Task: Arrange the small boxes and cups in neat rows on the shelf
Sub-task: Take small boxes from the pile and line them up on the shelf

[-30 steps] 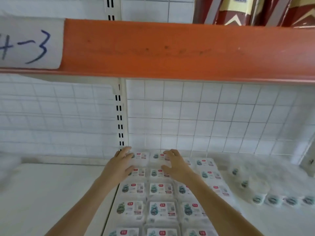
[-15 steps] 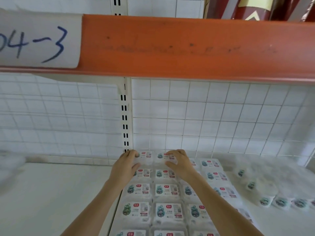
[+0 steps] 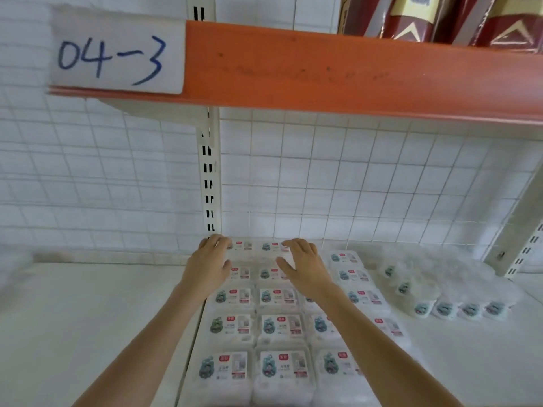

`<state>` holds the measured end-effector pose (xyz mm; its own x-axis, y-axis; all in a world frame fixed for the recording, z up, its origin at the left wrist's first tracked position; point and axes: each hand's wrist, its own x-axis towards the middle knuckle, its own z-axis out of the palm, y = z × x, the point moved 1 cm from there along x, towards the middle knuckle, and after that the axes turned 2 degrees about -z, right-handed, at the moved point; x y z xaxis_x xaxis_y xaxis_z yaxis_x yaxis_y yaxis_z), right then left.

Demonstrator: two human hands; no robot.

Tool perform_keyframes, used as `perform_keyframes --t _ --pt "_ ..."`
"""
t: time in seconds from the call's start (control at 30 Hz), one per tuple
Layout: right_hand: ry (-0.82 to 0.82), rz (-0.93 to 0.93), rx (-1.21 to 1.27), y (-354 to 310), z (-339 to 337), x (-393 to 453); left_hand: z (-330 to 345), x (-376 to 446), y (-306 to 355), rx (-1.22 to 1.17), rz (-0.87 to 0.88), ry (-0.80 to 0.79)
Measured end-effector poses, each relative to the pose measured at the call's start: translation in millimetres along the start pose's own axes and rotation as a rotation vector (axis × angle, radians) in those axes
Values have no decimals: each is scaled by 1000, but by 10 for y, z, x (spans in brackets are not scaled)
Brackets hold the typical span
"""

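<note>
While both arms reached to the back of the white metal shelf (image 3: 88,318), the step in hand looked like squaring up the rearmost row of small white plastic-wrapped boxes with teal-and-red labels (image 3: 279,326). The left hand (image 3: 210,264) rested on the far-left box, its fingers bent over the back edge near the white slotted upright (image 3: 209,183); the right hand (image 3: 305,265) lay with loosely spread fingers over the boxes of the second and third columns. Neither hand seemed to be lifting anything; both looked to be pressing or nudging.

My judgement is that the next move called for drawing the back row level with its neighbours and flush to the white wire-grid back panel (image 3: 352,177), then turning to the cups.

Counted, the boxes stood in four columns, about five rows deep, though the arms hid several, so the total could not be fixed. Small white cups with teal lids (image 3: 443,308) sat to the right, well apart from the hands: seven lids could be made out, four in the front row and three running back, the rest blurred.
</note>
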<state>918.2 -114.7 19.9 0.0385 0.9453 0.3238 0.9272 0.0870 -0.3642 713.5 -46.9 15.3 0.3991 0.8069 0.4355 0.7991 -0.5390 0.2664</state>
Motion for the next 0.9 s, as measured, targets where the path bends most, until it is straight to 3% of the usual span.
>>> perform_keyframes --t 0.17,0.43,0.6,0.9 --pt "10 -153 -90 -154 -216 -474 -215 -409 202 -82 60 -88" --pt "74 -356 -14 -410 -422 -1686 -656 -1707 586 -29 31 25" --pt "45 -405 88 -410 -342 -2451 -711 -2762 726 53 -142 3" --pt "-281 -603 28 -921 275 -3120 -732 -4159 847 183 -497 -135"
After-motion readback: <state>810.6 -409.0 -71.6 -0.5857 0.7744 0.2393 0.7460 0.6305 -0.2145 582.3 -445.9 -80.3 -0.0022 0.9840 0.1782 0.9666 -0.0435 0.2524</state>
